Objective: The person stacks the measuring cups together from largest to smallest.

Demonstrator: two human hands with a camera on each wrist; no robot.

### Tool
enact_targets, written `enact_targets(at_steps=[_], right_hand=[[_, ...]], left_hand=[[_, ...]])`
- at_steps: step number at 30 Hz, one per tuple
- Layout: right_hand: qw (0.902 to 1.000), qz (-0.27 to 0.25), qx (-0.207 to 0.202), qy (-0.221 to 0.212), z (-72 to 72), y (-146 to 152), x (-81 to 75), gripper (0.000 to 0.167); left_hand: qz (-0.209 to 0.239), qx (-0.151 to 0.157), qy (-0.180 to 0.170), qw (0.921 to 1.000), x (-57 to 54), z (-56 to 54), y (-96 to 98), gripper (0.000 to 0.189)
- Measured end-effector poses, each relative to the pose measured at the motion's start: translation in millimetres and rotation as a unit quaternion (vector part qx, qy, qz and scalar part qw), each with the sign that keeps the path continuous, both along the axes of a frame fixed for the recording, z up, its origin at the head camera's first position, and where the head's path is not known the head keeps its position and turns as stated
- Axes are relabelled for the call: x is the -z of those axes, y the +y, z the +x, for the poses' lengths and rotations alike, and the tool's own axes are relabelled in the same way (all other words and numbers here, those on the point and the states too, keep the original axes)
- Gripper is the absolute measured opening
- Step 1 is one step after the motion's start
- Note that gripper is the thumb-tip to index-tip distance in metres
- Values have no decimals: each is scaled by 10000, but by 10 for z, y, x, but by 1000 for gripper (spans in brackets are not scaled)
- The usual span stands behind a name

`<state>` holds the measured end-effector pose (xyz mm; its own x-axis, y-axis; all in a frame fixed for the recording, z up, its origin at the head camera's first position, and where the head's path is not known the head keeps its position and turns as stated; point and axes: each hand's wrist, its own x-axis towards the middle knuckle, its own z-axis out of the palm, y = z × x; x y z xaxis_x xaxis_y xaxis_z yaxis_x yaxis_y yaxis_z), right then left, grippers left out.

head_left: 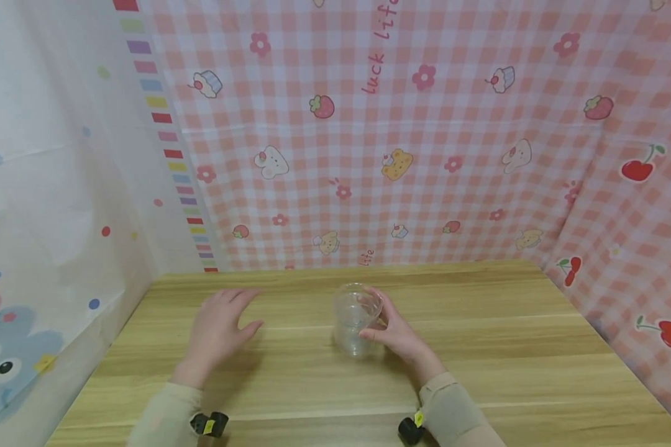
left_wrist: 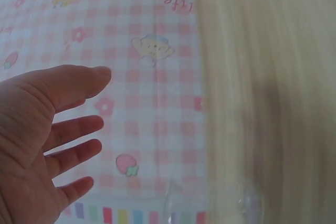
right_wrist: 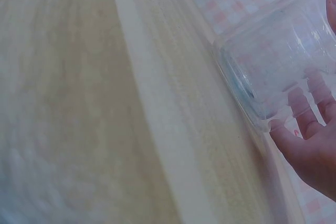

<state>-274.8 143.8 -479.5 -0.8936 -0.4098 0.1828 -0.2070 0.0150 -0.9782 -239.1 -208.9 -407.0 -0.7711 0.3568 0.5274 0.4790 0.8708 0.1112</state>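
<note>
My right hand (head_left: 399, 338) grips a clear plastic cup (head_left: 348, 326) from its right side, near the middle of the wooden table. The cup is upright, its wide mouth at the top; whether its base touches the wood I cannot tell. In the right wrist view, fingers (right_wrist: 312, 129) curve along the wall of the see-through cup (right_wrist: 278, 51). To the left, apart from the cup, my left hand (head_left: 218, 326) hovers over the table with nothing in it. Its thumb and fingers are spread in the left wrist view, where a faint transparent edge shows at the bottom.
The wooden table (head_left: 291, 397) runs back to a pink checked cloth (head_left: 335, 149). More cloth hangs at the right (head_left: 637, 248), and a white printed sheet (head_left: 50, 186) hangs at the left. Each wrist carries a small black camera (head_left: 217, 424).
</note>
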Motion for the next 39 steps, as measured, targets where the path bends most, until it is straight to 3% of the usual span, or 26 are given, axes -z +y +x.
enact_targets(at_steps=[10,16,25,32,39], right_hand=[[10000,-49,-60,27,-18,2,-5,92],[10000,-21,-69,23,-32,15,13,91],[9999,133,57,9,-17,28,17,90],[10000,75,34,-21,-21,12,21,90],[10000,19,-25,-3,-17,11,30,90]], left_hand=[[287,294,-565,9976,-127,3,-294,59],[795,587,-1134,9886,-169,-3,-449,63],[1188,580,-1794,9749,-90,11,-616,69],[1590,717,-2220,9593,-31,15,-720,70],[1797,759,-2392,9512,24,9,-816,68]])
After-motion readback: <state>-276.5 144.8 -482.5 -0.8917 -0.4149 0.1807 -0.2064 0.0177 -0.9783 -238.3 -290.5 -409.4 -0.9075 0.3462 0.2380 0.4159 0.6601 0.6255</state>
